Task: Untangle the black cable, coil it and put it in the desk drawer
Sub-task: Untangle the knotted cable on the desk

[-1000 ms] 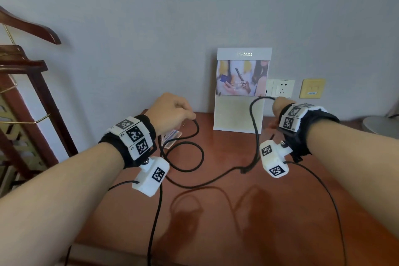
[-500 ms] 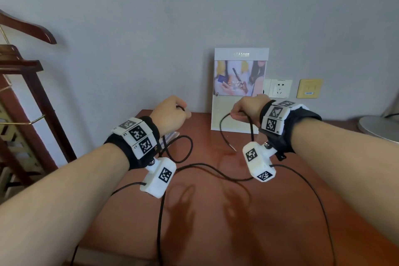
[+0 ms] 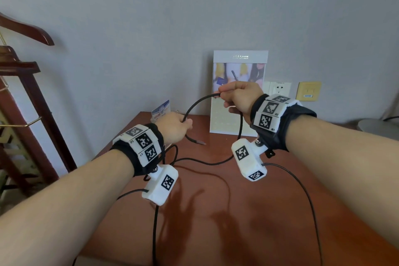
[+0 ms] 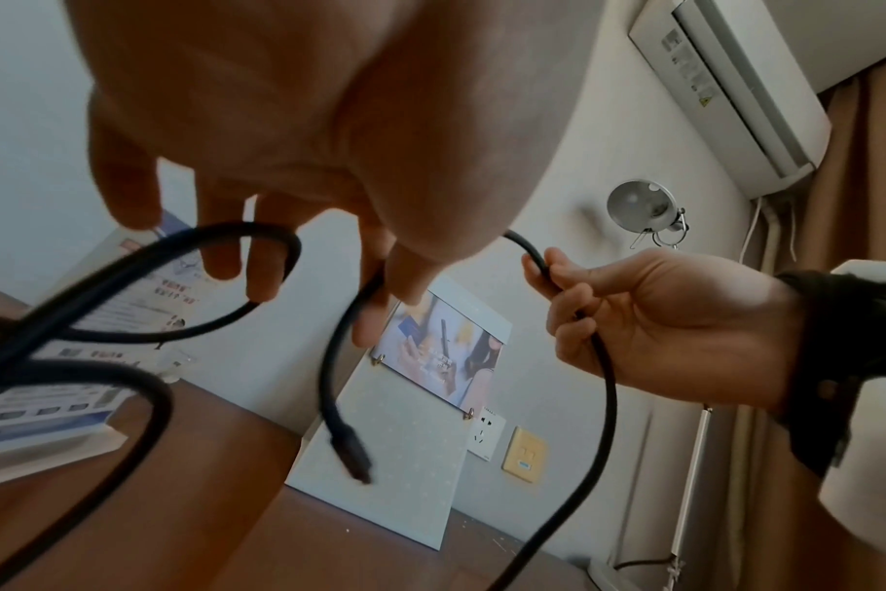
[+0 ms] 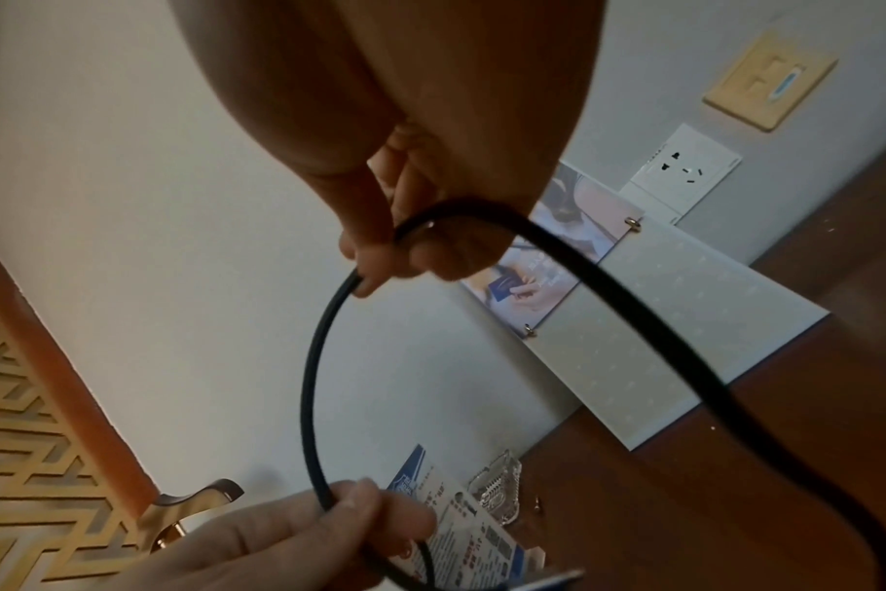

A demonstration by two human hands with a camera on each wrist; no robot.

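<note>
Hands (image 3: 238, 98) round smooth, arched black cable (image 3: 195, 104)

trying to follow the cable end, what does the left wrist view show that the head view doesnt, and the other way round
Only the left wrist view shows the air conditioner high on the wall, a wall lamp, and the cable's plug end close up, hanging below the left hand.

Only the head view shows both wristbands, the wooden rack at the left and the black cable trailing over the desk.

Both show the right hand gripping the cable, the arc between the hands, the standing display card and the wall socket.
</note>
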